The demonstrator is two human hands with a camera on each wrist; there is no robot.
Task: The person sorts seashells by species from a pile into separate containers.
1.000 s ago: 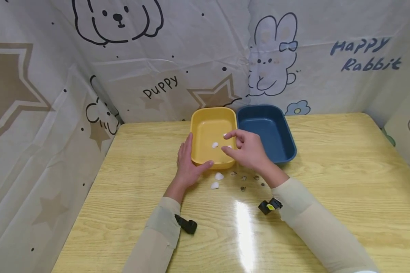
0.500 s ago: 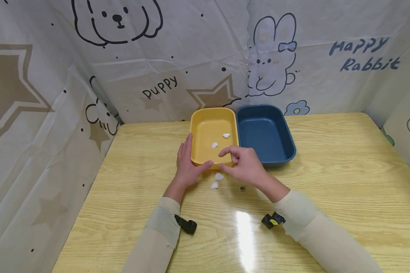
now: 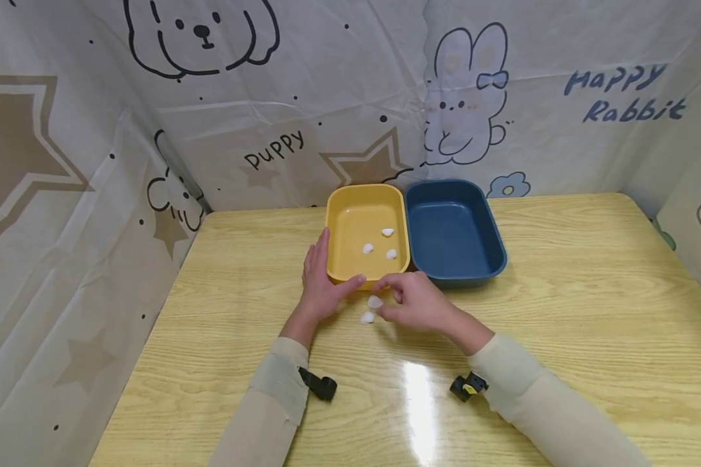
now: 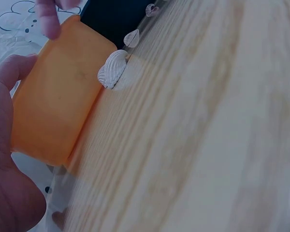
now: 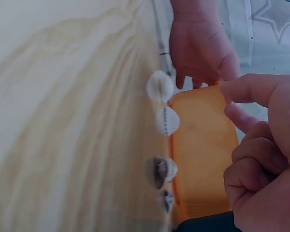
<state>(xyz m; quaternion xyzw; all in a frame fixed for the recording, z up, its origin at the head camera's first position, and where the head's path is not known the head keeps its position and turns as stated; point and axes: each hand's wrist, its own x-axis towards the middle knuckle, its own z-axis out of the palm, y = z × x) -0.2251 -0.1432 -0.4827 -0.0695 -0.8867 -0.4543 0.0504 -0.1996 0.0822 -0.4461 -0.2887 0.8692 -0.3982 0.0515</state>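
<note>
My left hand [image 3: 321, 285] rests at the near left corner of a yellow bin [image 3: 334, 220]. Its fingers lie straight along the side wall, and its thumb touches the front rim. Inside the bin are three white seashells, one of them [image 3: 367, 248] near the middle. My right hand [image 3: 415, 299] hovers in front of the bin, thumb and index finger apart with nothing between them, the other fingers curled. Just left of its fingertips, two white seashells lie on the table: one nearer the bin [image 3: 375, 301], another [image 3: 367, 318] nearer me.
A blue bin [image 3: 496, 240] stands against the yellow bin's right side. Small dark shells [image 5: 159, 172] line the table beside the yellow bin in the right wrist view; my right hand hides them from the head view. A printed cloth [image 3: 350, 84] hangs behind the table [image 3: 561, 292].
My right hand has drawn back from over the yellow bin toward me, down to the white seashells on the table. The left hand and both bins have kept their places.
</note>
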